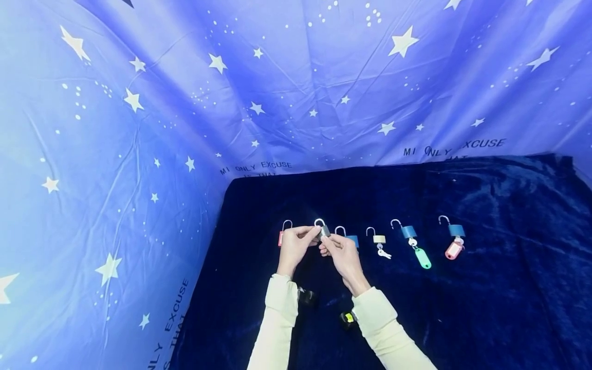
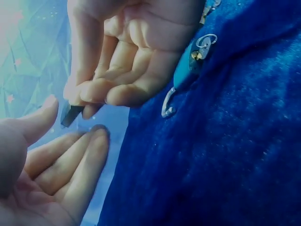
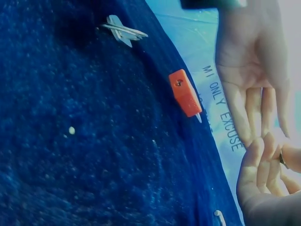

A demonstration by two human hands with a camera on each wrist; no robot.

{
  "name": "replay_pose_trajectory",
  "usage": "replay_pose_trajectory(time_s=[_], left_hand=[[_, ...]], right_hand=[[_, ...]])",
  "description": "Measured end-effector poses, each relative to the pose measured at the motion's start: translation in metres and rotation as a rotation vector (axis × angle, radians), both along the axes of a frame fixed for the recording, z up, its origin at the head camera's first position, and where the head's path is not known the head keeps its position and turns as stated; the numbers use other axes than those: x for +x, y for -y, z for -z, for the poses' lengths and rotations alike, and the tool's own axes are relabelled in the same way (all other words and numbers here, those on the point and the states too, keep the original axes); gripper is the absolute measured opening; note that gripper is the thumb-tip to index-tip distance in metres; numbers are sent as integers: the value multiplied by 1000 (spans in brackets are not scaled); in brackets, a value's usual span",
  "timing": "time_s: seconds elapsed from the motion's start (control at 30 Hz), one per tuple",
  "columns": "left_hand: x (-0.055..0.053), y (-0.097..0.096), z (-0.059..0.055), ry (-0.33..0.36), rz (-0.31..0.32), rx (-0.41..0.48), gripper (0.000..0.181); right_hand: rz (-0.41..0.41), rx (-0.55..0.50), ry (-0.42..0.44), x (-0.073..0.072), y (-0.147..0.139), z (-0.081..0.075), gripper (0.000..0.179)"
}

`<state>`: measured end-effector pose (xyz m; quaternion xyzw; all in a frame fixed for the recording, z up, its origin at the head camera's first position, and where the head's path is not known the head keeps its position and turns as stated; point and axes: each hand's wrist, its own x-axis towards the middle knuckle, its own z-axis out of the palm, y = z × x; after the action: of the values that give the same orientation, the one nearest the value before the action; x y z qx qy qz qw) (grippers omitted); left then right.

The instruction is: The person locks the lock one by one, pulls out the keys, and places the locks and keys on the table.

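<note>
A grey padlock (image 1: 324,232) with a silver shackle is held up over the dark blue cloth between both hands. My right hand (image 1: 341,253) pinches its body with thumb and curled fingers; the left wrist view shows the padlock's dark end (image 2: 71,116) sticking out past those fingers. My left hand (image 1: 296,244) is at the shackle side. In the left wrist view, the left hand's thumb and nearly straight fingers (image 2: 77,174) stand apart on either side of the padlock's end. The right wrist view hides most of the padlock behind the fingers.
A red padlock (image 3: 186,94) lies left, with silver keys (image 3: 123,32) nearby. Along the row rightward lie a blue padlock (image 1: 353,240), a beige one (image 1: 379,239) with keys, and blue ones with a green tag (image 1: 423,258) and red tag (image 1: 454,251). Starry curtains (image 1: 305,128) stand behind.
</note>
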<state>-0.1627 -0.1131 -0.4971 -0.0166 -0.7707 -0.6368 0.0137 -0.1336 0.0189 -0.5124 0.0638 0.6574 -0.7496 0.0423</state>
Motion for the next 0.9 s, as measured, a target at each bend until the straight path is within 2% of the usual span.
replay_pose_trajectory(time_s=[0.07, 0.2, 0.33, 0.43, 0.6, 0.73, 0.9], left_hand=[[2, -1, -2, 0, 13, -9, 23], [11, -3, -19, 6, 42, 11, 20], [16, -2, -33, 36, 26, 30, 20], [13, 0, -28, 44, -9, 26, 20], [1, 3, -9, 42, -73, 43, 21], [-1, 4, -4, 49, -82, 76, 22], [3, 1, -5, 64, -81, 97, 22]], right_hand=[[0, 11, -2, -1, -1, -1, 26], [-11, 11, 15, 0, -4, -2, 26], [-40, 7, 8, 1, -4, -2, 29], [-57, 12, -1, 1, -4, 0, 31], [-42, 18, -5, 0, -8, 1, 24], [-35, 8, -17, 0, -11, 1, 21], [-50, 41, -16, 0, -13, 0, 21]])
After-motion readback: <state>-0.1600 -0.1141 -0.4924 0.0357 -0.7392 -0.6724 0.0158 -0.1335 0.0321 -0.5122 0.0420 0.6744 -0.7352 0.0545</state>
